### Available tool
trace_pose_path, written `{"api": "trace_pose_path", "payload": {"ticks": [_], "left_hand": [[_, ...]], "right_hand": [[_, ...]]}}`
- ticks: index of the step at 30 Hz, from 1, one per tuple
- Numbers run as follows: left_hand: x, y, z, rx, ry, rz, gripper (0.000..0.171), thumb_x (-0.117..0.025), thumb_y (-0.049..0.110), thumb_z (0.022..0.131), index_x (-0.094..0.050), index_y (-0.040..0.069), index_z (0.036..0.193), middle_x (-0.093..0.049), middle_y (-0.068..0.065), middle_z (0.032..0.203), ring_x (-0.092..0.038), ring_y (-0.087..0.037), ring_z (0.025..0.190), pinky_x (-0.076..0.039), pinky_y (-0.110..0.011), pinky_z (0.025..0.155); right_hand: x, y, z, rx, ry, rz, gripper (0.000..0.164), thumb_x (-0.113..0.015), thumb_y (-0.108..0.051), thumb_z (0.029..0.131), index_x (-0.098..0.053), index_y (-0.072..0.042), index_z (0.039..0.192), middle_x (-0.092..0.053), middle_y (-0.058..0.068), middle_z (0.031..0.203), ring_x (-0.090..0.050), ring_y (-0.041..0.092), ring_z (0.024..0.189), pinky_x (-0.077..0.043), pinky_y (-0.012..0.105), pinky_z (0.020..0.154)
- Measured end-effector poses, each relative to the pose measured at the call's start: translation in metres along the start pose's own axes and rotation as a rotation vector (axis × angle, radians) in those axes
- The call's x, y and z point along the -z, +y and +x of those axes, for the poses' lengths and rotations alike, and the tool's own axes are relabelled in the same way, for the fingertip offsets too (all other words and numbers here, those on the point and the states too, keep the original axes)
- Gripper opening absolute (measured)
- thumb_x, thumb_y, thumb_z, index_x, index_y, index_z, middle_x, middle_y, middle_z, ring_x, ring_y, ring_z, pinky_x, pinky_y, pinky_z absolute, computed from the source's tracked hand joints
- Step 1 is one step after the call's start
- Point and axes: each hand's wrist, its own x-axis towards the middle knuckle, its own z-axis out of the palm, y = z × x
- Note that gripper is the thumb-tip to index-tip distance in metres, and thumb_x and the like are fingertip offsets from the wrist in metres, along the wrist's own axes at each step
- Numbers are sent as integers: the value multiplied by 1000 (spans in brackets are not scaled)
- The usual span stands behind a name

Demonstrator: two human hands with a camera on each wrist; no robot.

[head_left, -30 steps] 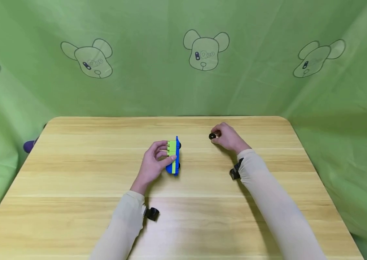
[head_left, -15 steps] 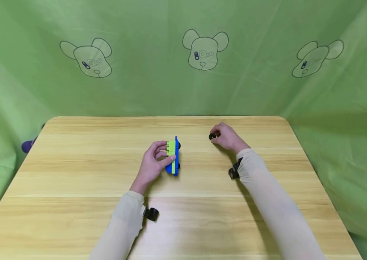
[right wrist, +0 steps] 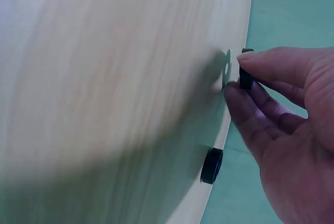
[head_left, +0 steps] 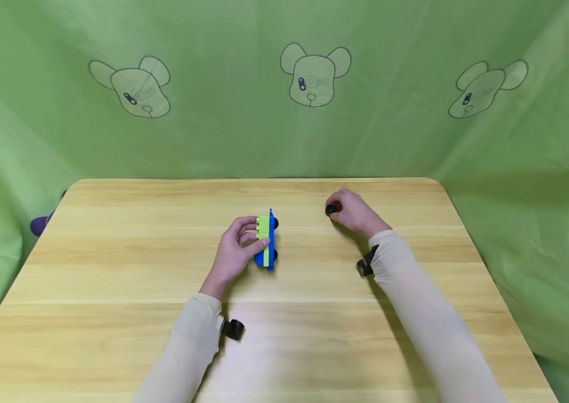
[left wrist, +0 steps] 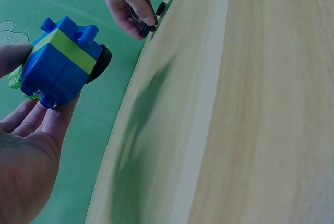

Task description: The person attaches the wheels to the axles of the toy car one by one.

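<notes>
A toy car (head_left: pixel 264 242) of blue and lime green blocks with black wheels is held up in my left hand (head_left: pixel 234 252), thumb on one side and fingers on the other. Its nose end faces the left wrist camera, where a lime stripe (left wrist: pixel 70 49) runs across the blue body. Farther right and back, my right hand (head_left: pixel 357 214) pinches a small black wheel (right wrist: pixel 246 72) between thumb and fingers, just above the tabletop. Another black wheel (right wrist: pixel 212 165) stands on edge on the table beside that hand. The car's far side is hidden from the head view.
The wooden table (head_left: pixel 284 347) has rounded far corners, and its back edge runs close behind both hands. A green curtain (head_left: pixel 224 134) with bear outlines hangs around it. A purple object (head_left: pixel 39 225) shows past the left edge. Each wrist wears a black camera (head_left: pixel 234 329).
The wheel in my right fingers has turned, its ring-shaped face no longer showing toward the head camera. My left hand keeps its hold on the toy car. The head view has shifted slightly.
</notes>
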Motion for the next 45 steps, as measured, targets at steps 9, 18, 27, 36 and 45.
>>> {"api": "trace_pose_path", "payload": {"ticks": [9, 18, 27, 36, 45], "left_hand": [[0, 2, 1, 32, -23, -15, 58, -72, -2, 87, -44, -6, 138, -53, -20, 128, -55, -32, 107, -47, -41, 97], [-2, 30, -11, 36, -11, -6, 53, -71, -6, 85, -47, -10, 132, -56, -22, 122, -55, -38, 107, -48, -40, 95], [0, 11, -4, -18, -18, -9, 59, -72, -4, 85, -47, -2, 139, -55, -18, 120, -57, -31, 100, -50, -35, 91], [1, -4, 1, -75, -17, 16, 60, -74, -1, 85, -50, 3, 140, -54, -14, 114, -59, -30, 96, -52, -31, 86], [0, 4, -2, -6, -27, 7, 61, -72, -3, 86, -47, -1, 142, -51, -16, 117, -58, -31, 98, -50, -31, 87]], "right_hand": [[3, -2, -11, 35, 55, 34, 33, -68, 2, 86, -62, 8, 118, -56, 19, 110, -55, 36, 103, -46, 48, 95], [7, -20, -25, 53, 72, 100, 39, -70, 4, 86, -61, 8, 123, -58, 19, 111, -60, 35, 102, -51, 45, 93], [5, -41, -35, 129, 117, 121, 36, -71, 4, 85, -62, 6, 120, -59, 16, 111, -61, 32, 102, -51, 44, 93], [2, -63, -47, 176, 130, 88, 35, -71, -1, 87, -63, 2, 121, -59, 12, 112, -62, 29, 102, -50, 43, 94], [-2, -80, -57, 247, 174, 97, 34, -72, -1, 86, -63, 0, 119, -59, 10, 115, -63, 28, 103, -51, 42, 93]]}}
